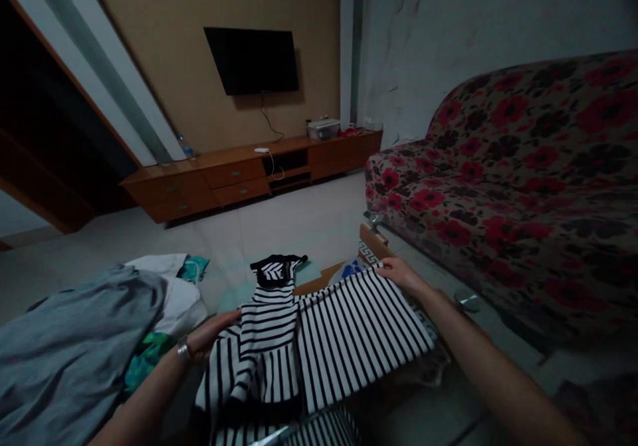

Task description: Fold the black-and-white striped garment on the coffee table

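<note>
A dim living room in a home. A wall-mounted television (252, 59) hangs above a long wooden cabinet (239, 173), facing a floral-covered sofa (523, 187) across a tiled floor (299, 223).

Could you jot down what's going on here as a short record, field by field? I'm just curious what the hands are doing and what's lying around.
Place: living room, dim light
Left hand: flat on the striped garment's left edge
Right hand: pinching the far right corner of the striped garment
Garment: black and white stripes, spread on a glass table
Beside left arm: grey cloth in a pile with white and teal pieces
Right side: floral sofa
Far wall: television above a wooden cabinet
</note>
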`<state>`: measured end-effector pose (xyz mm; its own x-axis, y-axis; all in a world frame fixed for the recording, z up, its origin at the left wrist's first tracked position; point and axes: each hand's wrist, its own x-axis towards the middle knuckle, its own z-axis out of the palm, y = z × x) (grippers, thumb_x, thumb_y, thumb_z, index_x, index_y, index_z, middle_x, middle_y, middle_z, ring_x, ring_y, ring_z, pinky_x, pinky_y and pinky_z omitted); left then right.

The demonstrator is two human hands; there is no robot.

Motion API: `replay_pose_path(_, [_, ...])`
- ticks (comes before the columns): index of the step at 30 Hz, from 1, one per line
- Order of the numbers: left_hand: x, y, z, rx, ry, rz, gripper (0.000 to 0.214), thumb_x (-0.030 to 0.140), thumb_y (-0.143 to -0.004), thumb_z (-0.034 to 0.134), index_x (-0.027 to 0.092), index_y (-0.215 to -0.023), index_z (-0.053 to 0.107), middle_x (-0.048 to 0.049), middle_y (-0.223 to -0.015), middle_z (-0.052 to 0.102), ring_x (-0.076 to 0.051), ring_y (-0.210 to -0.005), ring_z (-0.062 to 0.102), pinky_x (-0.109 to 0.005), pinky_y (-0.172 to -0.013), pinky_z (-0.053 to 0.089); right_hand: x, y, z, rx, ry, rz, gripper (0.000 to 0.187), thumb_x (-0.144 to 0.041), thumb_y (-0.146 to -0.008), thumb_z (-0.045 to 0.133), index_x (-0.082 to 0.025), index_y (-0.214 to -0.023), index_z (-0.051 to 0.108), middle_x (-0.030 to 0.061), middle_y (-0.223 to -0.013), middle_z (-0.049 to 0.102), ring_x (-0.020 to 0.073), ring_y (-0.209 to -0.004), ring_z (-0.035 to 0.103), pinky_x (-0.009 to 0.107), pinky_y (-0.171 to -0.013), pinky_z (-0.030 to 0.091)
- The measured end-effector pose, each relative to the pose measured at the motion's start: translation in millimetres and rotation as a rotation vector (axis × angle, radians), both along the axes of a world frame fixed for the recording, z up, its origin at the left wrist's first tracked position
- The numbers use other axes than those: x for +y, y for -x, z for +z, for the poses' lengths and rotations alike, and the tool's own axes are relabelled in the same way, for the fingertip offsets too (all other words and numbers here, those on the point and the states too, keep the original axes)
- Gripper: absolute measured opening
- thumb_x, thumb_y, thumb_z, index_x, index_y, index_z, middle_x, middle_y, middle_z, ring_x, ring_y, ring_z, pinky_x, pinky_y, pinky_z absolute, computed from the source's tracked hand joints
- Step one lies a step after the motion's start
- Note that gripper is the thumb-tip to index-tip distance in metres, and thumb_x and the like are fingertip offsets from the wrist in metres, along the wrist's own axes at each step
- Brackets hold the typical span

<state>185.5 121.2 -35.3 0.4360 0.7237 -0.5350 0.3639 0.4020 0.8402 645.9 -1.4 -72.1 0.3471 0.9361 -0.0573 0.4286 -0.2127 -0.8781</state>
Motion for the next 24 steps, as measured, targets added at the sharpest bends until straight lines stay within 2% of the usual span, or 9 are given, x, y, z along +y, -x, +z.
replay_pose_path(3, [12.8, -9.4, -25.6, -0.061, 0.219, -0.030, 0.064, 0.049, -0.054, 0.078, 0.011, -0.103, 0.065, -0.0132, -0.105, 0.070, -0.030, -0.107, 0.061, -0.044, -0.099, 0.045, 20.4, -0.3, -40.7, -0.075, 0.037, -0.055, 0.015, -0.026, -0.069, 0.056, -0.014, -0.065, 0.063, 0.0012, -0.064, 0.061, 0.0137, -0.064, 0.054, 0.023, -0.063, 0.040])
replay_pose_path(6, [14.5, -7.6, -34.8, -0.144, 0.326, -0.034, 0.058, 0.041, -0.063, 0.077, 0.015, -0.112, 0.062, -0.0103, -0.114, 0.067, -0.028, -0.111, 0.059, -0.041, -0.102, 0.042, 20.7, -2.1, -54.5, -0.176, 0.056, -0.072, 0.019, -0.027, -0.074, 0.052, -0.015, -0.072, 0.065, 0.0021, -0.068, 0.063, 0.0152, -0.068, 0.056, 0.023, -0.064, 0.040])
replay_pose_path(10, [17.1, -1.4, -39.6, -0.183, 0.357, -0.022, 0.055, 0.035, -0.068, 0.075, 0.016, -0.117, 0.059, -0.0098, -0.117, 0.065, -0.028, -0.113, 0.058, -0.041, -0.105, 0.039, 14.7, 2.8, -38.9, -0.424, 0.104, -0.076, 0.019, -0.021, -0.078, 0.052, -0.015, -0.086, 0.067, 0.0061, -0.079, 0.065, 0.0178, -0.076, 0.058, 0.026, -0.070, 0.042])
replay_pose_path(12, [17.5, 0.6, -42.2, -0.199, 0.366, -0.020, 0.054, 0.034, -0.069, 0.074, 0.015, -0.117, 0.059, -0.0098, -0.117, 0.066, -0.028, -0.112, 0.059, -0.042, -0.105, 0.039, 12.8, 18.9, -21.5, -0.590, 0.054, -0.070, 0.025, -0.014, -0.078, 0.052, -0.015, -0.098, 0.066, 0.0090, -0.090, 0.064, 0.0197, -0.088, 0.057, 0.028, -0.078, 0.042])
replay_pose_path(13, [17.2, 1.1, -43.3, -0.202, 0.366, -0.021, 0.053, 0.033, -0.069, 0.074, 0.015, -0.117, 0.059, -0.0097, -0.116, 0.066, -0.028, -0.111, 0.059, -0.042, -0.105, 0.039, 12.0, 32.0, -11.8, -0.655, -0.004, -0.020, 0.029, -0.012, -0.078, 0.051, -0.016, -0.103, 0.065, 0.0097, -0.096, 0.063, 0.0204, -0.093, 0.056, 0.030, -0.082, 0.041])
replay_pose_path(15, [15.8, 1.6, -44.8, -0.205, 0.352, -0.025, 0.054, 0.032, -0.069, 0.074, 0.015, -0.119, 0.058, -0.0099, -0.116, 0.066, -0.027, -0.111, 0.059, -0.042, -0.104, 0.039, 9.5, 68.2, 7.1, -0.722, -0.160, 0.227, 0.033, -0.008, -0.080, 0.049, -0.018, -0.109, 0.062, 0.0089, -0.103, 0.062, 0.0198, -0.101, 0.053, 0.032, -0.088, 0.040])
replay_pose_path(19, [13.7, 2.0, -45.5, -0.201, 0.311, -0.024, 0.061, 0.031, -0.066, 0.076, 0.014, -0.121, 0.056, -0.0120, -0.115, 0.066, -0.028, -0.109, 0.060, -0.041, -0.100, 0.042, 0.2, 158.8, 27.1, -0.761, -0.511, 0.886, 0.037, -0.008, -0.085, 0.046, -0.022, -0.118, 0.055, 0.0070, -0.121, 0.056, 0.0184, -0.113, 0.046, 0.034, -0.092, 0.038])
replay_pose_path(22, [13.5, 2.5, -45.0, -0.187, 0.299, -0.020, 0.061, 0.029, -0.063, 0.077, 0.012, -0.118, 0.057, -0.0113, -0.106, 0.070, -0.027, -0.102, 0.063, -0.040, -0.095, 0.044, 2.7, 209.0, 24.4, -0.795, -0.667, 1.162, 0.024, -0.012, -0.087, 0.047, -0.020, -0.106, 0.060, 0.0084, -0.114, 0.060, 0.0194, -0.113, 0.046, 0.037, -0.093, 0.036])
replay_pose_path(24, [12.9, 2.4, -43.8, -0.195, 0.317, -0.029, 0.056, 0.028, -0.063, 0.077, 0.013, -0.114, 0.059, -0.0087, -0.098, 0.071, -0.026, -0.096, 0.064, -0.039, -0.092, 0.045, 18.2, 223.7, 21.0, -0.735, -0.636, 1.241, 0.015, -0.014, -0.086, 0.050, -0.018, -0.091, 0.063, 0.0067, -0.096, 0.065, 0.0184, -0.101, 0.052, 0.035, -0.089, 0.038])
